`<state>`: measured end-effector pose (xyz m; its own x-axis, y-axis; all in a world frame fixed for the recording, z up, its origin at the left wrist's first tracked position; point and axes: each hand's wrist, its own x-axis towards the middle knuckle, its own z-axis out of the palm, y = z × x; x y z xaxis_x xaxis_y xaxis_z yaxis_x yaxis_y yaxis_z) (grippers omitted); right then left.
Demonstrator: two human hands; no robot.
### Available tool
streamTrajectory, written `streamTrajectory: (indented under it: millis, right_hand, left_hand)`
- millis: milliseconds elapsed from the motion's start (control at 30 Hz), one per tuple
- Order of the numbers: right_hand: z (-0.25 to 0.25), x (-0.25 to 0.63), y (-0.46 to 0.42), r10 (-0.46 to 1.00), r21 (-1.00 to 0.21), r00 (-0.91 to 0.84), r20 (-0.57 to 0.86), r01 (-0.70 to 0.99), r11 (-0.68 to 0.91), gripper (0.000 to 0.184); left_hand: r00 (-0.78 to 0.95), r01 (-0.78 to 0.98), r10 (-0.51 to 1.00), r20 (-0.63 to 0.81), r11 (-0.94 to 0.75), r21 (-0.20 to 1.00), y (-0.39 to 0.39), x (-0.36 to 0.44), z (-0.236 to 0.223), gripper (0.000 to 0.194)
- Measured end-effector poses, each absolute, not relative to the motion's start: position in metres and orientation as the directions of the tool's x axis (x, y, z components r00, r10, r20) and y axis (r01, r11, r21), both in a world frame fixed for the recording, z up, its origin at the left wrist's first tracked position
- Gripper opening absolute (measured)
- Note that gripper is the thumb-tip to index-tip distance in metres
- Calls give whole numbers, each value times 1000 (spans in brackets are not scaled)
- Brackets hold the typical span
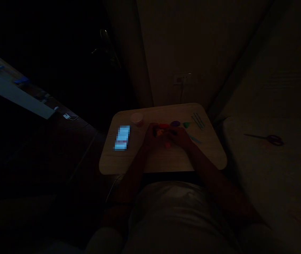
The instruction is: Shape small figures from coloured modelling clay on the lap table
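Observation:
In the dim light, my left hand (150, 136) is curled round a small orange lump (160, 132), soft-looking like modelling clay. My right hand (179, 137) meets it from the other side, its fingers bent in at the lump; their tips are hard to make out. Just beyond the hands lies a red lump (163, 126). Closer to me, below the fingers of my right hand, is an orange-red piece (168, 145). A purple lump (175, 123) and a green lump (186, 124) rest past my right hand, and a flat teal tool (194, 139) lies beside its wrist.
The small wooden table (124, 165) carries a lit phone (122, 137) at left and a pale tub (137, 119) behind it. Several thin sticks (198, 120) lie at the far right. Scissors (272, 139) rest on the pale surface right of the table. A wall socket (182, 79) holds a plugged cable.

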<state>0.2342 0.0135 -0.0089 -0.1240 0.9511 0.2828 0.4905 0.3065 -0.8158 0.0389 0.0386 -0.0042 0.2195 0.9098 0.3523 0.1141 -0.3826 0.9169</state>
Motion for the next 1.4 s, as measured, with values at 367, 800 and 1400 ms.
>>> streamTrajectory:
  millis: [367, 800, 1400]
  right_hand:
    - [-10, 235, 13, 950, -824, -100, 294, 478, 305, 26]
    - [-6, 234, 11, 942, -889, -115, 317, 311, 337, 37]
    - [-5, 234, 12, 961, -855, -64, 270, 442, 270, 35]
  left_hand:
    - [213, 2, 951, 224, -230, 973, 41, 40, -8, 44]
    - [259, 13, 935, 242, -254, 967, 43, 37, -7, 43]
    - [129, 6, 962, 241, -244, 970, 51, 34, -13, 42]
